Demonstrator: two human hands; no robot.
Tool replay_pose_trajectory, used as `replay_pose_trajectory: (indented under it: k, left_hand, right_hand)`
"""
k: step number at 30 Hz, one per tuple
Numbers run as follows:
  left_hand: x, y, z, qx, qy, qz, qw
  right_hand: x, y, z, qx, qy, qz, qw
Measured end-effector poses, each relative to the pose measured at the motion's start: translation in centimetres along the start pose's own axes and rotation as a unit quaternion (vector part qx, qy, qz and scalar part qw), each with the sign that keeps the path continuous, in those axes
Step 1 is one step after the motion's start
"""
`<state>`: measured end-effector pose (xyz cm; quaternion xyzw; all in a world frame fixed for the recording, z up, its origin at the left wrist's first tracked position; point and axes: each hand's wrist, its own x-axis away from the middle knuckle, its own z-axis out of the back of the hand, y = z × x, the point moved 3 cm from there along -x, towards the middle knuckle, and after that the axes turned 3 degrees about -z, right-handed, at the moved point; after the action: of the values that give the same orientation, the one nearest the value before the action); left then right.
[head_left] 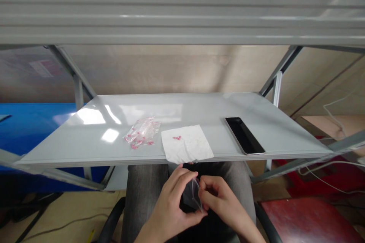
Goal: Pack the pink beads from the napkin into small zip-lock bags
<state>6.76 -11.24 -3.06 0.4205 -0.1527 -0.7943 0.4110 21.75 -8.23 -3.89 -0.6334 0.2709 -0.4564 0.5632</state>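
- Clear plastic bag [195, 196], small, upright above the lap, pinched between both hands
- Left hand [168, 201] and right hand [219, 197] grasp it, fingers curled
- 12 o'clock: crumpled white tissue [186, 144] under pink beads [177, 137], on a pale grey shelf [199, 106]
- 11 o'clock: packet of pink beads [142, 133]
- 1 o'clock: black phone [244, 136]
- 10 o'clock: blue table [37, 121]
- 4 o'clock: red board [305, 220]

Bare left hand [168, 201] and right hand [218, 197] held close together, nearly touching, left fingers arched, left thumb reaching across toward the right hand, right fingers curled into a pinch, left forearm [145, 235] and right forearm [248, 231] angling inward
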Motion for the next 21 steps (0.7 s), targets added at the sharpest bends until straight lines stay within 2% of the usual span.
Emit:
replay_pose_trajectory:
  k: [7, 10, 14, 16, 18, 21]
  left_hand:
    - [-0.4, -0.2, 0.6, 0.041, 0.051, 0.015, 0.998]
    - [-0.2, -0.5, 1.0, 0.082, 0.081, 0.054, 0.992]
    - [0.1, -1.5, 1.2, 0.186, 0.125, 0.138, 0.965]
    - [0.2, -2.0, 1.0, 0.228, 0.163, 0.169, 0.945]
    - [0.1, -2.6, 0.8, 0.253, 0.197, 0.195, 0.927]
    - [-0.3, -3.1, 0.4, 0.271, 0.218, 0.212, 0.913]
  right_hand:
    - [-0.2, -0.6, 0.1, 0.017, -0.001, 0.018, 1.0]
    - [-0.1, -1.5, 0.4, 0.042, 0.001, 0.042, 0.998]
    - [-1.2, -3.2, 1.6, 0.075, 0.076, 0.089, 0.99]
    - [-2.9, -4.2, 2.1, 0.15, 0.137, 0.131, 0.97]
    - [-5.3, -5.2, 2.4, 0.26, 0.181, 0.184, 0.931]
    - [-9.5, -6.0, 2.2, 0.328, 0.173, 0.219, 0.902]
